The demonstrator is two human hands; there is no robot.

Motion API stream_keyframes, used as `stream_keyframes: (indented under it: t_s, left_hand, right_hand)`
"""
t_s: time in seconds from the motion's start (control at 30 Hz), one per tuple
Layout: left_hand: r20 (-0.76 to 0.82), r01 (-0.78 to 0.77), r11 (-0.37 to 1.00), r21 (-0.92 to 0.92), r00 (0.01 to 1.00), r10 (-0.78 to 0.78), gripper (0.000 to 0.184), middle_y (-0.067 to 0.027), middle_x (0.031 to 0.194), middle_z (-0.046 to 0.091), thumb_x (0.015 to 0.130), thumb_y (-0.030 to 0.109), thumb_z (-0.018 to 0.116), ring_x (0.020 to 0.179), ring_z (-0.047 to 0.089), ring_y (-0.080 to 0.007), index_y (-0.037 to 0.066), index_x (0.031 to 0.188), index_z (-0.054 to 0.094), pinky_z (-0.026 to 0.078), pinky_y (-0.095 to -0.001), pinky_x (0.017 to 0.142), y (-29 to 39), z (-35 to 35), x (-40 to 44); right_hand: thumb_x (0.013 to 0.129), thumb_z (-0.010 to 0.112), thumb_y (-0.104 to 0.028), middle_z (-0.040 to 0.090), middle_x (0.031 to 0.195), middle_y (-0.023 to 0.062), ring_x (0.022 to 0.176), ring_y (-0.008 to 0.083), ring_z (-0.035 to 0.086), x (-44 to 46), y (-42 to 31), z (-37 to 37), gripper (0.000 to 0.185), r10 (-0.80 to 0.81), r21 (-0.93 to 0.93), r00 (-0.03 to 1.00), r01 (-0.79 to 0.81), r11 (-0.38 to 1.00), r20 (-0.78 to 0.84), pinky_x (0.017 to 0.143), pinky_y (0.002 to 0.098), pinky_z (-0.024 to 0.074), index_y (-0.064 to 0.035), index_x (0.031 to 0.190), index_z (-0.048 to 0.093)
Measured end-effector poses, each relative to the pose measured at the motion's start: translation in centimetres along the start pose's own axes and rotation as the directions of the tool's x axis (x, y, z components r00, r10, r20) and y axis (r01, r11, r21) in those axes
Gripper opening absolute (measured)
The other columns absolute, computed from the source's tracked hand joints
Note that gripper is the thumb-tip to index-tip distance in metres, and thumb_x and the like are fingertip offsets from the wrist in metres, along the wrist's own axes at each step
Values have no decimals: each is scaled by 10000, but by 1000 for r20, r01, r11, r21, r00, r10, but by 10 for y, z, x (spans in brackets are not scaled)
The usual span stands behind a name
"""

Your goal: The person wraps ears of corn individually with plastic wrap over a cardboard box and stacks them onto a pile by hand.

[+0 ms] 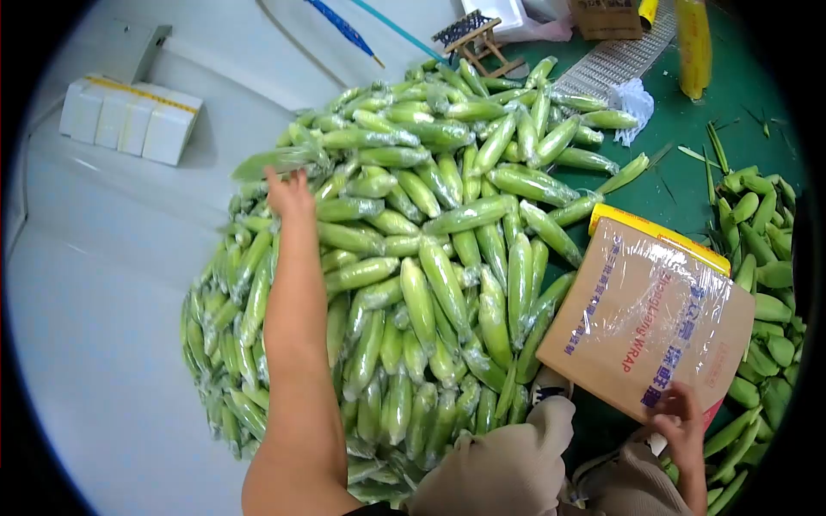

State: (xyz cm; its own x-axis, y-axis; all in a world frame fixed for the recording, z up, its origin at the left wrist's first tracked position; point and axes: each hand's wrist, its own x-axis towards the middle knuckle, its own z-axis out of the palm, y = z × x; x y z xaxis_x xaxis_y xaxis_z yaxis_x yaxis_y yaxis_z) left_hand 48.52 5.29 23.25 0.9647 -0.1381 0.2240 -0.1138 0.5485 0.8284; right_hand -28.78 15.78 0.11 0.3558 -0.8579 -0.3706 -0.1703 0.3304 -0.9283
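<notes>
Extends the left hand (291, 193), fingers loosely spread, to a film-wrapped corn ear (258, 164) on the pile's (434, 271) far left; cannot tell whether gripping. Holds the right hand (680, 421) part-open, apparently empty, by the box (645, 318), presumably set close for reach.

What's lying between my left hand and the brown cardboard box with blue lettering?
In the head view, a heap of plastic-wrapped green corn lies between your left hand and the box.
</notes>
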Motion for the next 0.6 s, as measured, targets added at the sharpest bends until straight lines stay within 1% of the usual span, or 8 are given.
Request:
stream_keyframes:
  t_s: [0.03, 0.1, 0.13, 0.17, 0.23, 0.3, 0.4, 0.6]
  left_hand:
    - [-170, -16, 1000, -13, 985, 14, 268, -128, 1092, 708, 1014, 223, 669, 957, 665, -229, -29, 1095, 627, 576, -384, 813, 2, -1, 15]
    - [461, -198, 963, 183, 883, 94, 142, -120, 1072, 669, 986, 133, 603, 925, 638, -220, 1, 1030, 574, 572, -387, 776, -30, -40, 10]
    - [457, -444, 795, 414, 856, 240, 148, -104, 1052, 675, 990, 156, 571, 967, 645, -224, 43, 1072, 622, 561, -373, 784, -56, -29, -81]
    - [538, -152, 951, 268, 843, -16, 124, -83, 1010, 681, 963, 138, 577, 905, 655, -226, 64, 1054, 619, 562, -382, 802, -84, -45, -150]
    - [712, -61, 818, 573, 531, -459, 266, -71, 1060, 704, 997, 202, 658, 1002, 676, -220, 56, 1219, 650, 552, -374, 914, -104, -69, -308]
    - [940, -456, 823, 338, 116, -322, 346, -111, 1132, 736, 918, 226, 743, 1092, 698, -276, 82, 1228, 689, 521, -387, 1009, -102, -65, -422]
    - [936, -652, 736, -181, -344, -74, 573, -92, 1537, 554, 930, 378, 716, 1444, 492, -310, 189, 1458, 596, 303, -609, 1215, -125, -63, -509]
    - [852, -706, 692, -149, -446, -272, 636, -94, 1645, 439, 955, 460, 661, 1561, 335, -337, 237, 1537, 533, 213, -680, 1230, -140, -82, -547]
  right_hand:
    - [825, 667, 103, 624, 1152, 63, 1039, 175, 627, -4, 6, -11, 580, 29, 97, 995, -20, 995, -100, 948, 333, 522, -13, 1384, 566]
    - [915, 634, 96, 606, 1177, 89, 1105, 180, 594, -11, 69, -43, 468, -137, -90, 888, 109, 990, -439, 1002, 303, 464, 22, 1372, 563]
    - [967, 614, 76, 602, 1215, 97, 1139, 202, 584, -19, 101, -79, 398, -286, -376, 854, 117, 919, -435, 1014, 310, 459, 38, 1361, 574]
    - [1014, 623, 12, 604, 1261, 100, 1155, 217, 583, -29, 117, -101, 344, -363, -466, 819, 135, 874, -445, 1034, 326, 455, 38, 1355, 586]
    - [1099, 589, -180, 604, 1382, 150, 1254, 251, 562, -59, 197, -161, 377, -427, -592, 601, -98, 800, -676, 1094, 371, 424, 7, 1425, 569]
    - [1085, 623, -266, 572, 1440, 209, 1303, 337, 535, -83, 220, -189, 477, -443, -576, 385, -377, 725, -810, 1131, 427, 406, 37, 1445, 543]
    - [1032, 692, -370, 521, 1493, 290, 1350, 455, 498, -123, 272, -201, 666, -196, -532, 494, -782, 325, -847, 1157, 492, 385, 46, 1508, 482]
    - [873, 825, -189, 576, 1471, 267, 1353, 429, 547, -162, 337, -224, 758, -134, -536, 630, -507, 675, -765, 1159, 473, 410, 30, 1514, 486]
